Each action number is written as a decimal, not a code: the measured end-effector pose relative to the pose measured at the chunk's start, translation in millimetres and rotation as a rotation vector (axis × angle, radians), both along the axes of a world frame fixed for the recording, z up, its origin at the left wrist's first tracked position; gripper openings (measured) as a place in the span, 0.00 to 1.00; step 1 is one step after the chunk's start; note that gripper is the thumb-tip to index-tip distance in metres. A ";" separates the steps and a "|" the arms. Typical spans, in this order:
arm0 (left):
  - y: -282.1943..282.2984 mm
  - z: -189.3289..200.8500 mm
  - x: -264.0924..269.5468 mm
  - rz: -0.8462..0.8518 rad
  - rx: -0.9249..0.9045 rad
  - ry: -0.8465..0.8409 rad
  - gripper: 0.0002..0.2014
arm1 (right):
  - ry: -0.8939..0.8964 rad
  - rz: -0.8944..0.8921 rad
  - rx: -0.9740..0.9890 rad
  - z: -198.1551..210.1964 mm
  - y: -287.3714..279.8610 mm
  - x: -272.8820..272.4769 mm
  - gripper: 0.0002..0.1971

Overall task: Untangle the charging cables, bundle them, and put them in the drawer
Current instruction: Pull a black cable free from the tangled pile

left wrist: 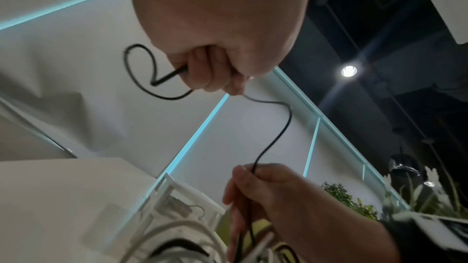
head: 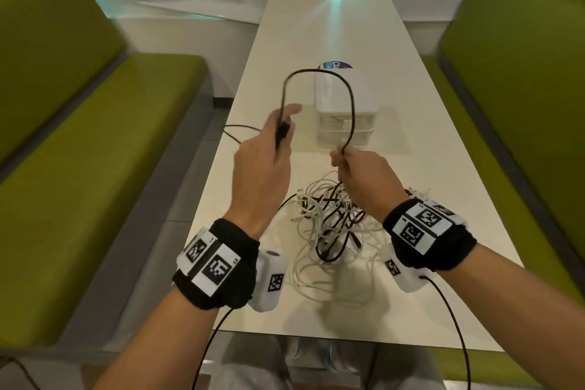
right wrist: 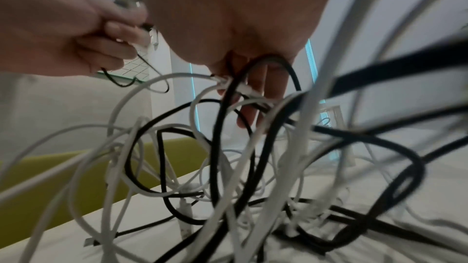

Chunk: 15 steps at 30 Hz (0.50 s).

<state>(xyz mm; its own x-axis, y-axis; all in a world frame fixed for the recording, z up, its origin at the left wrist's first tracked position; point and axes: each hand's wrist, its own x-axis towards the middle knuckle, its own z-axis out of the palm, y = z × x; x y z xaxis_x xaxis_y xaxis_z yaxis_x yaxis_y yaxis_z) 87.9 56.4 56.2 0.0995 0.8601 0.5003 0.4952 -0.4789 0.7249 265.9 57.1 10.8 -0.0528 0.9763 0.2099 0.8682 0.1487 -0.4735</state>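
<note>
Black cable [head: 346, 95] arched between both hands | plug end gripped by left hand [head: 264, 157] | run pinched by right hand [head: 364, 177], tangle [head: 329, 225] directly beneath, nearer right.

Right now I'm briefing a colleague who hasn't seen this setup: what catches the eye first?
A black cable arches in the air between the left hand and the right hand. Below them a tangle of white and black cables sprawls on the white table, with a white drawer box behind.
</note>
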 end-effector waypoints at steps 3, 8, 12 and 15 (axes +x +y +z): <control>-8.3 -4.1 13.2 -0.124 -0.026 0.112 0.11 | -0.015 -0.001 0.042 -1.3 2.2 -1.9 0.17; 3.2 -17.6 33.4 -0.067 -0.199 0.221 0.14 | 0.012 0.074 0.088 -1.3 5.9 -5.1 0.10; 9.7 -16.9 37.9 -0.048 -0.113 0.130 0.07 | 0.072 0.123 0.154 0.9 3.5 -9.0 0.14; 12.2 -10.6 38.0 -0.039 -0.018 0.148 0.08 | 0.109 0.170 0.176 1.8 1.0 -10.2 0.12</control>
